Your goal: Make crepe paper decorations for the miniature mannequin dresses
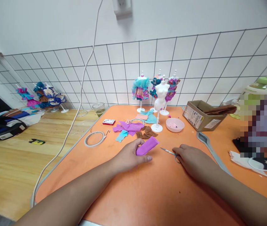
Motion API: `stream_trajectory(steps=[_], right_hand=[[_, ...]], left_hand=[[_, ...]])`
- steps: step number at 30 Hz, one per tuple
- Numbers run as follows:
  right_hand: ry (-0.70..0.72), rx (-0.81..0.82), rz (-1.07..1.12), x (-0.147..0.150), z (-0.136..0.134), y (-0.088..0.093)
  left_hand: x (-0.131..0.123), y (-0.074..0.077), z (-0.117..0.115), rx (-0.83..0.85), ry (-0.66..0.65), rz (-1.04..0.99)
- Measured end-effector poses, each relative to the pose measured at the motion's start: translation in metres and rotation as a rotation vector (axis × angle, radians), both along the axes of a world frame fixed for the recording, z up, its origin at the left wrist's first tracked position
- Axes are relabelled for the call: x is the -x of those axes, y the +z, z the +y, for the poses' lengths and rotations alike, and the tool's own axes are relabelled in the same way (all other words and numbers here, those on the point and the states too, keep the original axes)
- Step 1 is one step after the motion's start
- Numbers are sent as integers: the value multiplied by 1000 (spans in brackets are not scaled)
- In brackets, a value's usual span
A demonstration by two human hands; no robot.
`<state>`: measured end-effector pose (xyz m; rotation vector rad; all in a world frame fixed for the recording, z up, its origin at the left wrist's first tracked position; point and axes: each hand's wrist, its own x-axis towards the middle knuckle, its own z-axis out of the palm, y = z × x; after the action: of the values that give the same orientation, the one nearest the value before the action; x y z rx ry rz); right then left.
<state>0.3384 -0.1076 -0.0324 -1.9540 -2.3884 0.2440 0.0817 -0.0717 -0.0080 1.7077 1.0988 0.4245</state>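
My left hand [129, 158] grips a folded strip of purple crepe paper [147, 146] between thumb and fingers, above the orange tabletop. To its right, my right hand [193, 159] has its fingers closed at the handle of small metal scissors [168, 151], whose blades point left toward the paper. One finger ring shows below the fingertips; the rest of the grip is hidden. Beyond my left hand lie loose purple paper pieces [131, 127], a turquoise piece [121, 136] and pleated brown pieces [147, 133]. A bare white mannequin [162, 94] stands behind them.
Dressed mannequins [141, 88] stand near the tiled wall. A pink bowl [175, 125] and a cardboard box [194, 116] are at the back right. A tape roll [94, 139] and a small red-and-white box [109, 122] lie left. A white cable [82, 78] hangs down the left side.
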Motion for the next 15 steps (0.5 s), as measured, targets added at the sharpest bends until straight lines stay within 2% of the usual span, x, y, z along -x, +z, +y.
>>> stream_trajectory(steps=[5,9,15], right_hand=[[-108,54,-168,10,-4,10],[-134,37,-189,13,-5,10],[-75,46,185,5,-4,7]], left_hand=[[1,1,-2,36,-58,-177],[3,-2,-1,176,-49,-325],[4,-2,4,309,98,-342]])
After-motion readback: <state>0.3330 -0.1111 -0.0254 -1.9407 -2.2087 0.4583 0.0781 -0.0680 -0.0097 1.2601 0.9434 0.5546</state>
